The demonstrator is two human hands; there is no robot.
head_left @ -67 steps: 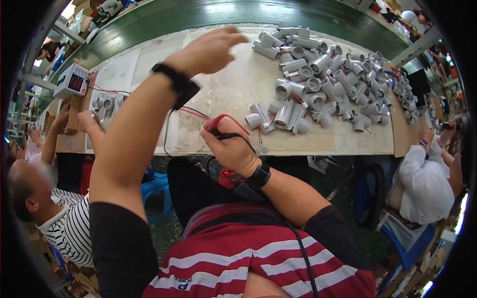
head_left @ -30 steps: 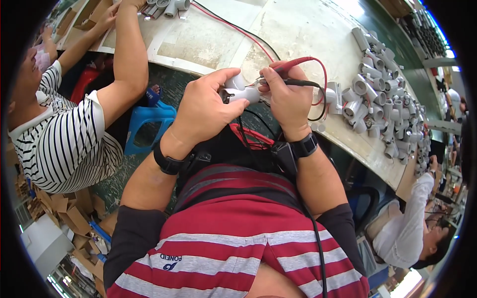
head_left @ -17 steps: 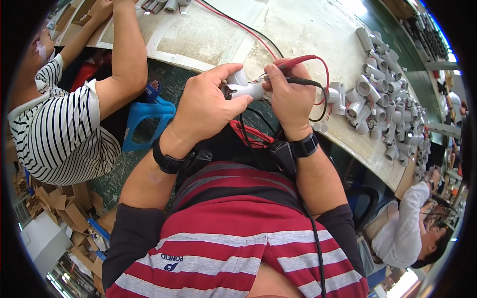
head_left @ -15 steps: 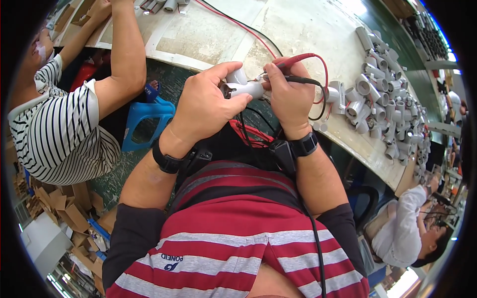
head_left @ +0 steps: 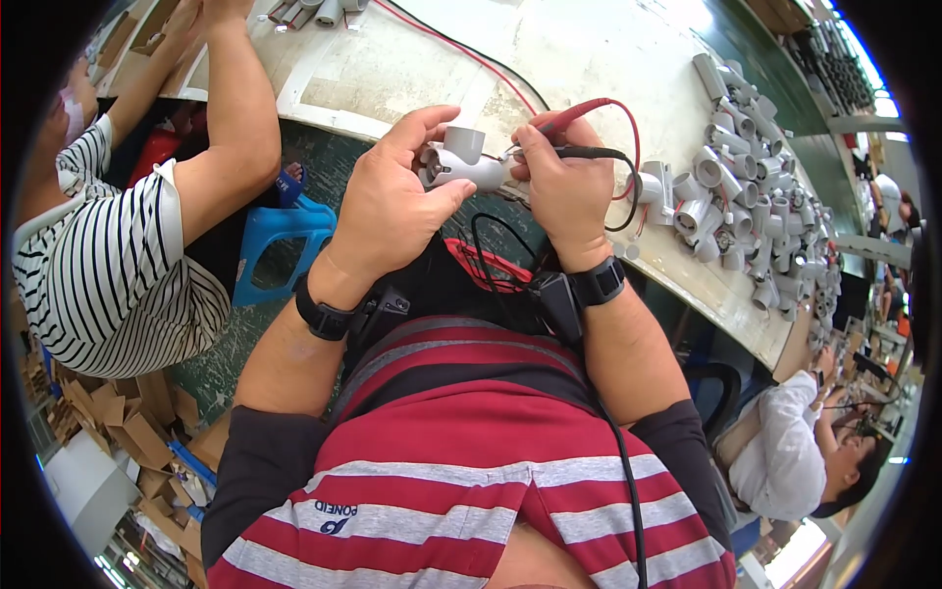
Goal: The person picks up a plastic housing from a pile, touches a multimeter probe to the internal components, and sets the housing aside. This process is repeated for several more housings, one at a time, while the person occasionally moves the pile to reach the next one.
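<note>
Striped-shirt co-worker (head_left: 108, 280): far left, at the table (head_left: 412, 74), arm over its near edge, hand partly cut off.
Cardboard boxes (head_left: 139, 432): brown, heaped low, well apart from the table.
Blue stool (head_left: 285, 245): plastic, below the table's near edge.
Small tube group (head_left: 330, 14): light gray, on the table's left part.
Left hand (head_left: 388, 201): curled round the gray pipe fitting (head_left: 476, 175), thumb along its underside, index finger reaching out near the short branch.
Gray pipe fitting: at the table's near edge, between both hands, branch pointing up and away.
Red and black wires (head_left: 489, 65): run across the table to the right hand.
Right hand (head_left: 572, 194): fingers closed on red probe (head_left: 581, 111) and black probe (head_left: 597, 153), just beside the fitting's right end. Tip contact: cannot tell.
Fitting pile (head_left: 751, 191): gray, many pieces, red wires on some, on the table's right part.
White-sleeved co-worker (head_left: 780, 452): far right, beside the table's right end, bent sideways in view.
</note>
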